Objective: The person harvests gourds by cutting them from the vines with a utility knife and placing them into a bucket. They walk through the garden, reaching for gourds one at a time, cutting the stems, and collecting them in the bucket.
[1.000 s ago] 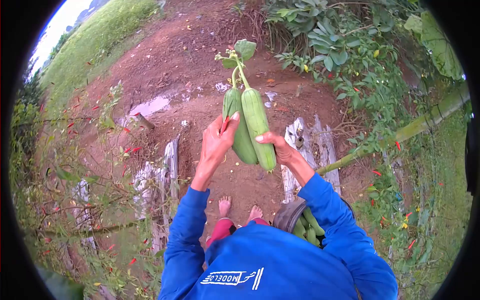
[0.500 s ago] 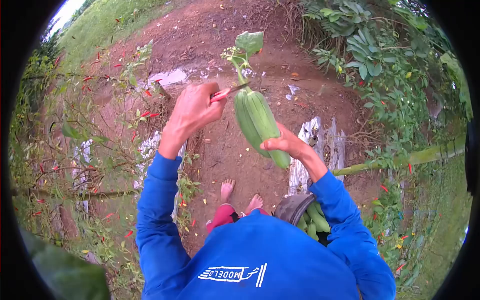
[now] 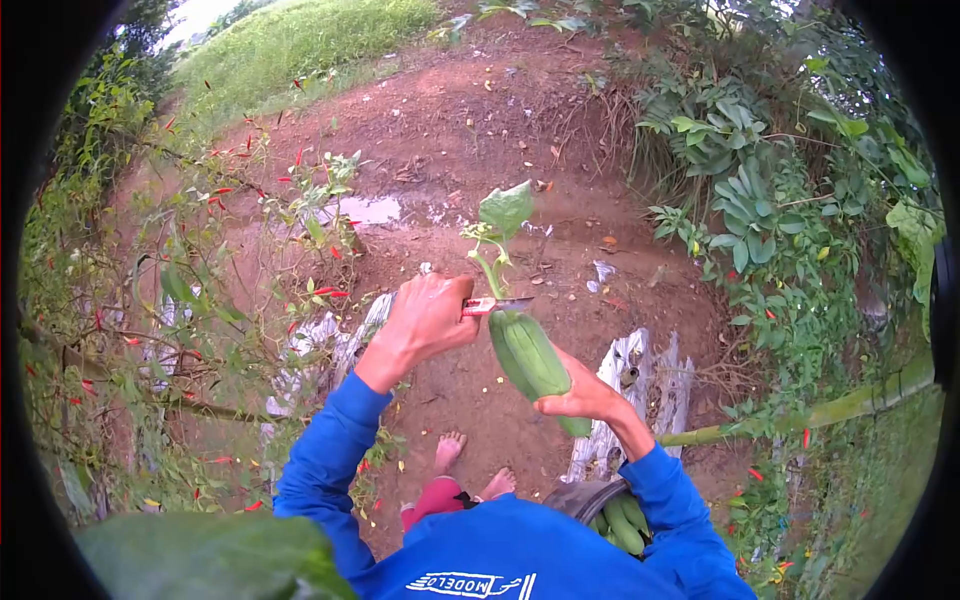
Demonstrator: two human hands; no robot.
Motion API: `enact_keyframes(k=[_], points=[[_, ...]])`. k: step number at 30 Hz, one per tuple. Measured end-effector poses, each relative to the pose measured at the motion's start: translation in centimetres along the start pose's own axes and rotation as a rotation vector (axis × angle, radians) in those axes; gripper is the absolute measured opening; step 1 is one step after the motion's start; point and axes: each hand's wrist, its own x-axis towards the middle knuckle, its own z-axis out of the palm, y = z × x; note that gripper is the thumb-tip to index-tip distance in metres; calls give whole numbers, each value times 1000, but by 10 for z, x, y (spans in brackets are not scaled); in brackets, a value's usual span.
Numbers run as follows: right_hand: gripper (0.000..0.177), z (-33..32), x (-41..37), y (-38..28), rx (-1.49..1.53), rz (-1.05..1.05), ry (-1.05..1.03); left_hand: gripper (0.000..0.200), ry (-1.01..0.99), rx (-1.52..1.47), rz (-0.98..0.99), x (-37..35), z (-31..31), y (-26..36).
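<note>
My left hand (image 3: 425,315) is closed around the red-and-white handle of a small knife (image 3: 484,306). Its dark blade lies across the stem (image 3: 489,272), right at the top of what look like two long green gourds (image 3: 528,352) pressed together. A leaf (image 3: 507,208) and small pale buds sit on the stem above the blade. My right hand (image 3: 588,390) grips the gourds near their lower end, thumb across the front; the fingers behind them are hidden. The gourds hang tilted, stem end up and away from me.
Beside my right hip a dark bucket (image 3: 582,497) holds several green gourds (image 3: 622,522). Chili plants with red chilies (image 3: 330,292) grow on the left, and a green pole (image 3: 820,412) crosses the right. A large leaf (image 3: 210,560) blurs the lower left. Torn plastic sheeting (image 3: 618,380) covers soil.
The view has tilted up, so hands and gourds appear lower. The knife blade still crosses the stem, now more level. Both hands keep their hold.
</note>
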Motion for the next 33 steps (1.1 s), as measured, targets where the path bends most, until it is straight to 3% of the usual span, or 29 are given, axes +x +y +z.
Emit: enact_keyframes(k=[4,6,8,10,13,15,16,20,22,24,26,28,30,33], points=[[100,-1,-7,3,-38,-23,-117,22,-30,-3,-24,-7,5,-10],[100,-5,-14,7,-18,20,-186,25,-161,48,-301,-12,29,-50],[100,-11,-22,22,-211,-8,-397,32,-228,103,-432,-40,67,-146],[99,-15,-30,16,-116,16,-354,35,-172,-178,-660,-74,92,-191],[94,-26,-46,26,190,236,-202,37,-166,-332,-756,-117,114,-167],[89,-47,-53,31,268,333,-148,36,-204,-639,-807,-162,174,-175],[86,-58,-59,18,237,396,-122,35,-269,-753,-812,-183,204,-183],[73,-96,-114,-9,191,475,2,32,-535,-837,-862,-216,225,-99],[76,-110,-156,-21,166,574,-16,27,-550,-1046,-1001,-235,241,-78],[93,-113,-202,-33,156,677,-39,27,-634,-991,-1050,-244,254,-62],[81,-99,-245,-51,225,786,-37,28,-625,-1028,-1098,-250,263,-58],[89,-78,-279,-55,313,853,-40,27,-646,-1027,-1077,-248,270,-51],[89,-60,-296,-45,244,810,-144,27,-608,-1100,-925,-243,281,-50],[88,-27,-306,-8,72,833,-245,26,-713,-1015,-774,-189,269,-16]])
